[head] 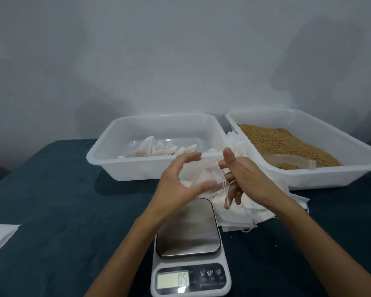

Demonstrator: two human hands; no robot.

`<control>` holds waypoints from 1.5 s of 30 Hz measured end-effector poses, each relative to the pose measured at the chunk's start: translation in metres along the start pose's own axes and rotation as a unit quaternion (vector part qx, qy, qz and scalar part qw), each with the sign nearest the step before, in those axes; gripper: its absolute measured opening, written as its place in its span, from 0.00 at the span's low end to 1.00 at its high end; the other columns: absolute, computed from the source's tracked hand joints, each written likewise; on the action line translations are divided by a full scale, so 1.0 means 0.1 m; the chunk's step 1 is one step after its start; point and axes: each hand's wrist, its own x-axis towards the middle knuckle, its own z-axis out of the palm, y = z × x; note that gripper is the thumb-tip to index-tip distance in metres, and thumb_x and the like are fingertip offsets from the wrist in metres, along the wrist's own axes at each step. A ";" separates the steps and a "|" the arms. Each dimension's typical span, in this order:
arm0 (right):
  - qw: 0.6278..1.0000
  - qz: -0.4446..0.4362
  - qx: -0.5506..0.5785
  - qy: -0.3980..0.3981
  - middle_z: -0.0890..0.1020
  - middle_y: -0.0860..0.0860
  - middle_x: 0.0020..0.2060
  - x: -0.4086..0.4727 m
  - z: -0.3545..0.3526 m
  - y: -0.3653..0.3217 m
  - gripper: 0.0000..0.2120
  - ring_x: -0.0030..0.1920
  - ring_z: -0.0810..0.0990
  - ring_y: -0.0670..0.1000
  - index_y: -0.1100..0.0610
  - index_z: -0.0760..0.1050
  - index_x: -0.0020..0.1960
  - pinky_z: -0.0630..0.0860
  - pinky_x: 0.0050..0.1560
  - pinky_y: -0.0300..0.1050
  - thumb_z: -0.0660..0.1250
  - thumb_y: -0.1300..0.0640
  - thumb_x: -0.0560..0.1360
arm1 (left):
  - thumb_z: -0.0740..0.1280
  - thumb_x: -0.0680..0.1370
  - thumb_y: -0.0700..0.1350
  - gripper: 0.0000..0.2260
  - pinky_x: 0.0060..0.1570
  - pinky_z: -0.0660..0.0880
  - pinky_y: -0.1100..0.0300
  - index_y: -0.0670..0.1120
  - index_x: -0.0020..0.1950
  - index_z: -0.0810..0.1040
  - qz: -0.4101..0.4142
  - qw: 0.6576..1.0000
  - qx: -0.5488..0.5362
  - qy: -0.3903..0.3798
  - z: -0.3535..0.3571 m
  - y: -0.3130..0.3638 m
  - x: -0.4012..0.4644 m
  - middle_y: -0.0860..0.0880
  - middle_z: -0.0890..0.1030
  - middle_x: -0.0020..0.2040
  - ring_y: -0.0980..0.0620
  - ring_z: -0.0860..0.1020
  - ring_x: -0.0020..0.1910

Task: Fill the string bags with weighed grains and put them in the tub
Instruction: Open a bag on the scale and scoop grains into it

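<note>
Both hands [204, 179] hold a thin, white, crumpled string bag [208, 177].

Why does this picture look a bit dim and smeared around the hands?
Head view: dull, bluish light, soft shadows on the wall behind the tubs; left hand, right hand and the white bag between them are motion-blurred; the scale and grain tub stay sharper; the wide lens bends the table edges.

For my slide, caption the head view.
Both hands, left and right, open a bag above the scale, tubs behind.
</note>
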 end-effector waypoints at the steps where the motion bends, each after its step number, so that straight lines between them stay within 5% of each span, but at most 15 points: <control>1: 1.000 0.005 -0.023 -0.008 0.84 0.60 0.38 0.00 -0.04 -0.08 0.37 0.29 0.84 0.63 0.51 0.76 0.54 0.74 0.23 0.42 0.52 0.21 0.68 | 0.80 0.68 0.61 0.34 0.64 0.67 0.75 0.64 0.72 0.72 -0.005 0.998 0.006 -0.057 0.04 0.01 -0.02 0.64 0.78 0.66 0.65 0.73 0.69; 3: 0.998 0.012 -0.050 -0.045 0.85 0.58 0.38 -0.02 -0.09 -0.25 0.38 0.28 0.84 0.63 0.54 0.79 0.52 0.73 0.22 0.41 0.51 0.23 0.69 | 0.81 0.69 0.53 0.37 0.65 0.73 0.66 0.64 0.74 0.68 -0.008 0.992 0.022 -0.123 0.14 -0.01 -0.06 0.63 0.78 0.66 0.62 0.75 0.67; 6: 0.988 0.009 -0.106 -0.111 0.87 0.54 0.41 -0.07 -0.12 -0.46 0.40 0.29 0.84 0.62 0.56 0.83 0.48 0.72 0.22 0.40 0.51 0.22 0.69 | 0.75 0.76 0.44 0.24 0.61 0.78 0.56 0.58 0.68 0.72 0.002 0.994 0.011 -0.109 0.22 0.04 -0.08 0.59 0.80 0.61 0.57 0.79 0.61; 11: 0.962 0.005 -0.213 -0.168 0.88 0.52 0.41 -0.13 -0.20 -0.73 0.43 0.31 0.85 0.58 0.55 0.83 0.53 0.74 0.26 0.38 0.47 0.22 0.68 | 0.74 0.76 0.44 0.18 0.61 0.80 0.43 0.52 0.64 0.76 -0.025 0.987 -0.084 -0.131 0.24 0.11 -0.13 0.51 0.82 0.57 0.47 0.82 0.58; 16: 0.931 0.029 -0.283 -0.228 0.88 0.52 0.40 -0.12 -0.07 -0.81 0.46 0.31 0.86 0.57 0.59 0.81 0.55 0.73 0.27 0.38 0.46 0.22 0.67 | 0.76 0.77 0.40 0.16 0.56 0.82 0.53 0.54 0.60 0.79 -0.027 0.970 -0.204 -0.127 0.35 0.18 -0.17 0.46 0.85 0.54 0.47 0.84 0.56; 22: 0.933 0.003 -0.305 -0.193 0.88 0.50 0.42 -0.12 -0.10 -0.85 0.44 0.30 0.86 0.54 0.54 0.84 0.52 0.74 0.32 0.43 0.47 0.22 0.66 | 0.76 0.75 0.37 0.16 0.49 0.80 0.63 0.54 0.58 0.80 -0.044 0.963 -0.232 -0.130 0.36 0.22 -0.19 0.56 0.85 0.50 0.57 0.84 0.49; 25: 0.920 0.022 -0.330 -0.208 0.88 0.49 0.40 -0.13 -0.09 -0.85 0.43 0.31 0.86 0.54 0.54 0.82 0.55 0.73 0.30 0.41 0.46 0.23 0.67 | 0.75 0.76 0.37 0.14 0.49 0.79 0.62 0.50 0.57 0.79 -0.043 0.966 -0.220 -0.132 0.36 0.21 -0.20 0.49 0.83 0.47 0.56 0.82 0.46; 29: 0.915 0.033 -0.343 -0.211 0.88 0.48 0.40 -0.12 -0.15 -0.82 0.43 0.31 0.86 0.53 0.51 0.80 0.57 0.73 0.31 0.42 0.46 0.22 0.66 | 0.75 0.75 0.36 0.14 0.50 0.81 0.59 0.53 0.54 0.80 -0.048 0.968 -0.211 -0.130 0.36 0.19 -0.19 0.53 0.83 0.46 0.55 0.82 0.46; 32: 0.927 -0.004 -0.313 -0.206 0.88 0.47 0.42 -0.11 -0.27 -0.81 0.41 0.30 0.86 0.54 0.48 0.83 0.52 0.74 0.29 0.40 0.46 0.20 0.69 | 0.75 0.75 0.36 0.15 0.54 0.81 0.56 0.49 0.58 0.80 -0.055 0.966 -0.215 -0.131 0.36 0.16 -0.20 0.46 0.84 0.49 0.53 0.83 0.49; 36: 0.959 -0.044 -0.278 -0.032 0.88 0.48 0.39 0.13 -0.81 -0.66 0.32 0.30 0.85 0.55 0.49 0.84 0.46 0.74 0.27 0.38 0.57 0.23 0.71 | 0.72 0.73 0.32 0.18 0.51 0.79 0.61 0.44 0.61 0.79 -0.059 0.961 -0.237 -0.132 0.33 0.16 -0.21 0.48 0.84 0.49 0.54 0.83 0.51; 39: 0.914 0.015 -0.396 0.085 0.87 0.51 0.48 0.44 -1.40 -0.21 0.19 0.44 0.86 0.53 0.51 0.82 0.53 0.78 0.41 0.43 0.66 0.37 0.75 | 0.68 0.70 0.31 0.22 0.59 0.79 0.53 0.40 0.64 0.77 -0.048 0.959 -0.251 -0.124 0.32 0.18 -0.19 0.46 0.83 0.50 0.49 0.81 0.53; 42: 0.826 0.179 -0.534 0.037 0.82 0.58 0.61 0.61 -1.74 0.32 0.27 0.59 0.80 0.58 0.62 0.78 0.63 0.75 0.58 0.51 0.68 0.39 0.78 | 0.68 0.71 0.32 0.21 0.61 0.78 0.53 0.40 0.63 0.78 -0.050 0.959 -0.256 -0.112 0.34 0.17 -0.19 0.44 0.84 0.51 0.48 0.81 0.54; 45: 0.817 0.202 -0.540 0.021 0.85 0.62 0.51 0.68 -1.84 0.61 0.28 0.42 0.81 0.55 0.66 0.80 0.56 0.75 0.43 0.48 0.70 0.39 0.76 | 0.73 0.73 0.36 0.17 0.58 0.79 0.56 0.43 0.61 0.79 -0.058 0.962 -0.252 -0.090 0.34 0.16 -0.18 0.46 0.85 0.51 0.49 0.83 0.53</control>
